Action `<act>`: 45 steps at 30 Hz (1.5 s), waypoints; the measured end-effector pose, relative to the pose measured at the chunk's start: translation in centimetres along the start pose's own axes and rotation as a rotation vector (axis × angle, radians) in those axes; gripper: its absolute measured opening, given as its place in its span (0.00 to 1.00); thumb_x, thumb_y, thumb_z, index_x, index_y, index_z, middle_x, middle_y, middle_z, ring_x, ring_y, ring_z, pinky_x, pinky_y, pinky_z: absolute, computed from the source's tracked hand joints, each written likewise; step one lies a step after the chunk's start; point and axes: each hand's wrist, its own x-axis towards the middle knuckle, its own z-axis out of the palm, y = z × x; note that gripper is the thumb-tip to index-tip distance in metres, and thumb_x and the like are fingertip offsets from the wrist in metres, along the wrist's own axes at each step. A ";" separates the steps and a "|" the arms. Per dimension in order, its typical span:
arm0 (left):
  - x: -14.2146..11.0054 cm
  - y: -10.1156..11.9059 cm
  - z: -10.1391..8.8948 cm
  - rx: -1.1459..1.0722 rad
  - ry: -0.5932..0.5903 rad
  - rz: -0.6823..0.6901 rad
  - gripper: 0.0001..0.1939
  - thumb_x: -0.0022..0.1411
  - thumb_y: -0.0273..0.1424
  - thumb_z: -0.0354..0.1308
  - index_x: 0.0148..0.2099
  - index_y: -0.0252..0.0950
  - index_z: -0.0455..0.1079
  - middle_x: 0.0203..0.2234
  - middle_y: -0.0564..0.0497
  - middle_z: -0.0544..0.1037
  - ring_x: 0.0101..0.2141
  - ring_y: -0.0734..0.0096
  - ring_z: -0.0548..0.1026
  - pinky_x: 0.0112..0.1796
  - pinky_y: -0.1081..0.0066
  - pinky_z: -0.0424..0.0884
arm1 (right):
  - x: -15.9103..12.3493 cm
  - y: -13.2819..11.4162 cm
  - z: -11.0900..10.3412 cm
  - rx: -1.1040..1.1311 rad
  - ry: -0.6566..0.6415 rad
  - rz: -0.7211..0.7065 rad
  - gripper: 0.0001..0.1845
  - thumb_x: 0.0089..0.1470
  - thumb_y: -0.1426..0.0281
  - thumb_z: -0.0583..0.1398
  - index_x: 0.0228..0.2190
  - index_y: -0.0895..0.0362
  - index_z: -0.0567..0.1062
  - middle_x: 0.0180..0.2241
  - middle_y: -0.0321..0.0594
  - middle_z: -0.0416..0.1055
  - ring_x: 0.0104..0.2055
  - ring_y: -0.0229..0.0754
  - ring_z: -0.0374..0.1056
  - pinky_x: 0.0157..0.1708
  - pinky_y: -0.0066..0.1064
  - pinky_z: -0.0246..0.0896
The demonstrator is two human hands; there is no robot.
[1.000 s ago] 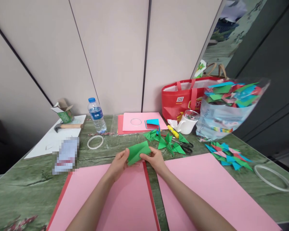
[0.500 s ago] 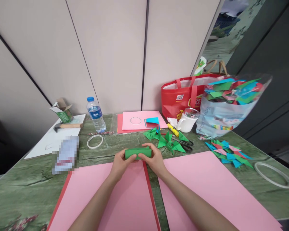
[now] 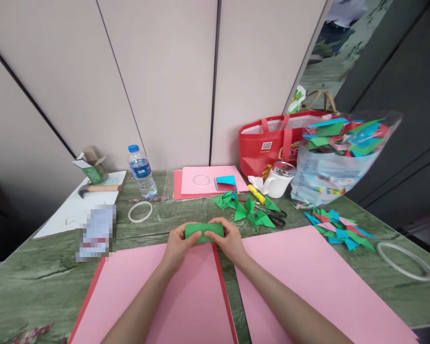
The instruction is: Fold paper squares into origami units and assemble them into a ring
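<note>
A small piece of green paper (image 3: pixel 205 229), curved over into a narrow strip, is held level between both hands just past the pink sheets. My left hand (image 3: pixel 177 244) pinches its left end, thumb in front and fingers behind. At the right end my right hand (image 3: pixel 231 240) grips it the same way, and the two thumbs nearly meet at the lower middle. Folded green paper pieces (image 3: pixel 250 212) lie on the table beyond my right hand. Large pink sheets (image 3: pixel 179 296) lie under my left forearm, and another pink stack (image 3: pixel 308 277) under my right.
At the back stand a water bottle (image 3: pixel 142 172), a white mug (image 3: pixel 278 180), a red bag (image 3: pixel 258 148) and a plastic bag of folded paper (image 3: pixel 333 167). Scissors (image 3: pixel 277 217), a glue stick (image 3: pixel 257 193), tape rings (image 3: pixel 140 211) and a hammer (image 3: pixel 100 188) lie around.
The green paper was tilted with a broad face showing; it has been turned level and curled into a narrow strip. Both hands have come to grip its ends, thumbs closer together.
</note>
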 end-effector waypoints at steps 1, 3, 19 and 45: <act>0.0 0.0 0.0 -0.019 -0.002 -0.004 0.17 0.43 0.33 0.64 0.37 0.33 0.71 0.27 0.51 0.76 0.29 0.69 0.73 0.33 0.69 0.70 | 0.0 0.0 0.0 0.005 -0.002 0.002 0.12 0.40 0.63 0.63 0.29 0.56 0.72 0.28 0.37 0.71 0.30 0.42 0.66 0.31 0.31 0.60; 0.0 -0.1 0.0 -0.035 -0.007 -0.002 0.15 0.43 0.32 0.64 0.36 0.32 0.71 0.26 0.51 0.76 0.29 0.69 0.73 0.34 0.68 0.70 | -0.1 -0.1 0.0 0.013 -0.012 0.003 0.13 0.41 0.63 0.62 0.31 0.56 0.72 0.30 0.38 0.72 0.32 0.43 0.67 0.32 0.31 0.61; -0.1 0.7 0.2 0.027 -0.014 -0.020 0.13 0.41 0.32 0.65 0.33 0.31 0.73 0.25 0.50 0.77 0.26 0.69 0.73 0.32 0.68 0.70 | -0.1 -0.1 0.2 0.065 -0.029 0.032 0.10 0.43 0.64 0.61 0.31 0.55 0.75 0.32 0.39 0.74 0.36 0.44 0.68 0.37 0.33 0.61; 0.1 0.4 0.0 0.070 -0.048 0.013 0.10 0.48 0.33 0.60 0.33 0.34 0.74 0.25 0.52 0.76 0.27 0.71 0.70 0.31 0.73 0.67 | 0.1 0.3 0.0 0.099 -0.035 0.032 0.05 0.44 0.66 0.61 0.25 0.55 0.76 0.26 0.37 0.74 0.31 0.42 0.68 0.33 0.32 0.61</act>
